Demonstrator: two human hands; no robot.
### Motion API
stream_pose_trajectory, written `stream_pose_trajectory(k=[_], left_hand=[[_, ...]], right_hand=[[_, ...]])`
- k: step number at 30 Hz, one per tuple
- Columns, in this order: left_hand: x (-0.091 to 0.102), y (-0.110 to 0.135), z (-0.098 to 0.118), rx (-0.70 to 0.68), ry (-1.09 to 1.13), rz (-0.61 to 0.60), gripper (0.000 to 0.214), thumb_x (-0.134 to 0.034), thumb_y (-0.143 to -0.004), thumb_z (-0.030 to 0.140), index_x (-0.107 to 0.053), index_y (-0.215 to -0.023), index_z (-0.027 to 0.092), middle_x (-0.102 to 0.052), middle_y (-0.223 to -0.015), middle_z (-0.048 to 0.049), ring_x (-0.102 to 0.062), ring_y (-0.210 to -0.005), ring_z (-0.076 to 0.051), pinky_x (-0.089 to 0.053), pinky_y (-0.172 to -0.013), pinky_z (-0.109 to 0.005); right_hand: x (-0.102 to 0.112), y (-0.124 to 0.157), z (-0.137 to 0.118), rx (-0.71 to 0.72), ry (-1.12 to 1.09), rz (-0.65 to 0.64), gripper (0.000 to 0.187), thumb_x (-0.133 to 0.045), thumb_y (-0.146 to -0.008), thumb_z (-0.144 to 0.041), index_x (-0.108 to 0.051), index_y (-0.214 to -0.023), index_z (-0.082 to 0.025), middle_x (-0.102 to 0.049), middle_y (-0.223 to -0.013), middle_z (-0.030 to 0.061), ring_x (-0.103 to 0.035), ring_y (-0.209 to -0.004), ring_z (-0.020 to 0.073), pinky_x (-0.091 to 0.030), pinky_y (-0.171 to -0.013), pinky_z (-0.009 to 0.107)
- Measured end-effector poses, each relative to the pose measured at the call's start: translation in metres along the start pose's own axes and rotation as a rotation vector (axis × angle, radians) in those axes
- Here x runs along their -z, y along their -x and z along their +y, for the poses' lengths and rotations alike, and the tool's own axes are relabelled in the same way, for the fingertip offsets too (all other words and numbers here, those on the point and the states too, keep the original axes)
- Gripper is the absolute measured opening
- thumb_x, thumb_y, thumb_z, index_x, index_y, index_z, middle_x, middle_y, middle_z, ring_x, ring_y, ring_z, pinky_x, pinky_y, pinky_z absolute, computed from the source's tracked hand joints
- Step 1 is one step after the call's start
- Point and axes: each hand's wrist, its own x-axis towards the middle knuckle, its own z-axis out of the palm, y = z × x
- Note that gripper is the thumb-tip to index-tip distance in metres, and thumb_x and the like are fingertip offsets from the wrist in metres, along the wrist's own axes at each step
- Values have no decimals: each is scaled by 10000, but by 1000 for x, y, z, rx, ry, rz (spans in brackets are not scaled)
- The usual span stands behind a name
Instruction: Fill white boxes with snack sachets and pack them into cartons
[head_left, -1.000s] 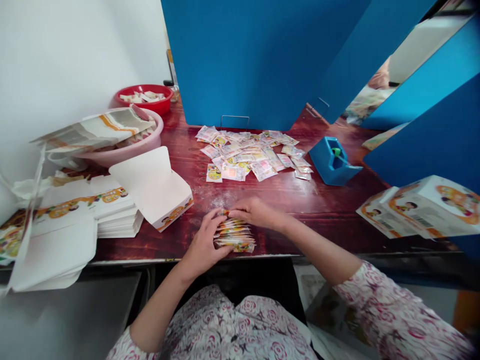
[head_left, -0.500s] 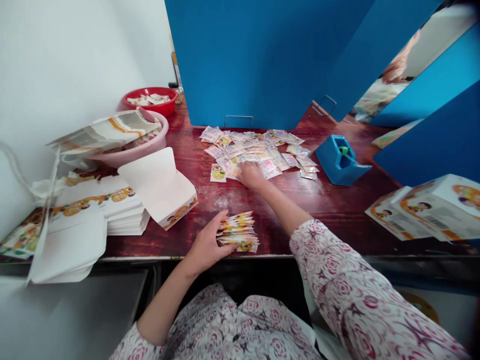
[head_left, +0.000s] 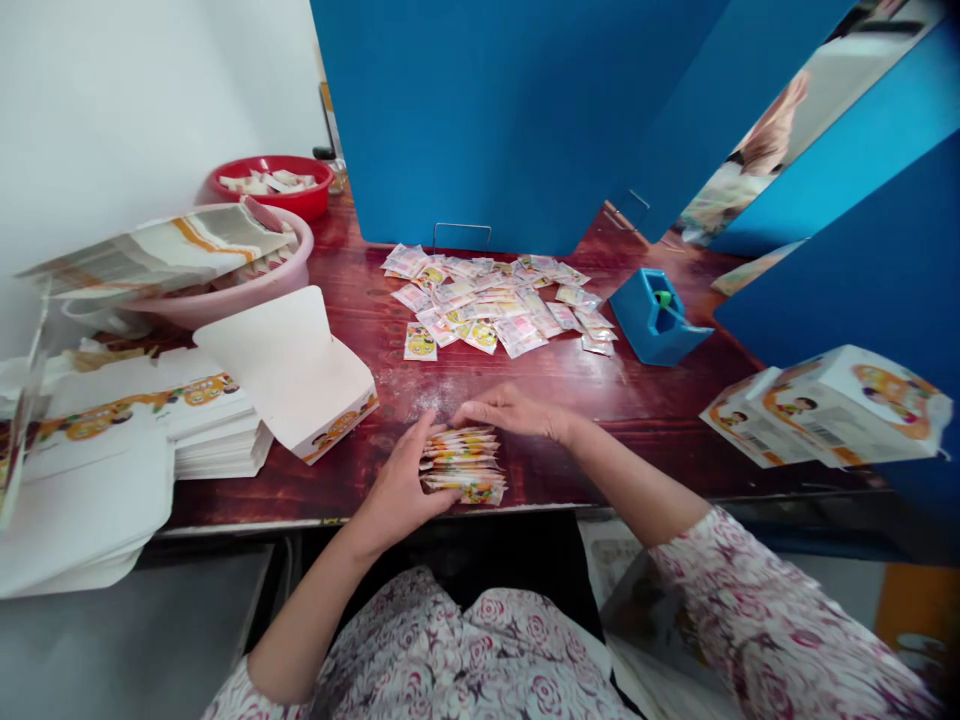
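A row of small printed sachets [head_left: 465,468] stands packed face to face near the table's front edge. My left hand [head_left: 401,480] wraps round its left side, thumb at the near end and fingers towards the far end. At the far end of the row, my right hand [head_left: 517,412] is closed with its fingers bent against the sachets; whether a separate one sits in them is hidden. Beyond both hands lies a loose pile of pink, white and yellow sachets [head_left: 487,300]. Left of my left hand is a white carton [head_left: 281,365] with its lid up.
Stacked flat cartons [head_left: 217,455] lie at left, before a pink basin [head_left: 300,260] and a red basin [head_left: 311,200]. A blue tape dispenser [head_left: 652,330] and printed boxes [head_left: 832,410] stand at right. Blue partitions [head_left: 480,120] rise behind; another person's hand [head_left: 776,125] shows beyond.
My right hand has come back from the loose pile to the far end of the sachet row. My left hand stays on the row. The view has shifted slightly.
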Motion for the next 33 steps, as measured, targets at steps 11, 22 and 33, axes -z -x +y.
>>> stream_pose_trajectory(k=[11,22,33], left_hand=[[4,1,8,47,-27,-37,937,-742,-712,265,-292,-1532,215,-535,-1459,-114,-533,-1310,-286,-384,-1149,-468],[4,0,7,-9,-24,-4,969,-766,-691,286,-287,-1531,241,-511,-1468,-155,-532,-1316,-339,-409,-1124,-553],[10,5,7,71,70,-27,968,-805,-673,292,-292,-1491,228,-587,-1372,-140,-646,-1153,-302,-510,-1022,-480]], right_hand=[[80,-64,70,-343,905,295,373,-428,-907,-103,-738,-1103,-167,-721,-1171,147,-635,-1115,276,-317,-1105,494],[0,-19,-18,176,389,58,329,-400,-966,-243,-683,-811,-182,-687,-770,15,-584,-707,141,-408,-673,246],[-48,33,-54,155,655,-99,835,-818,-661,-361,-471,-1393,-160,-597,-1297,204,-580,-1166,364,-492,-971,503]])
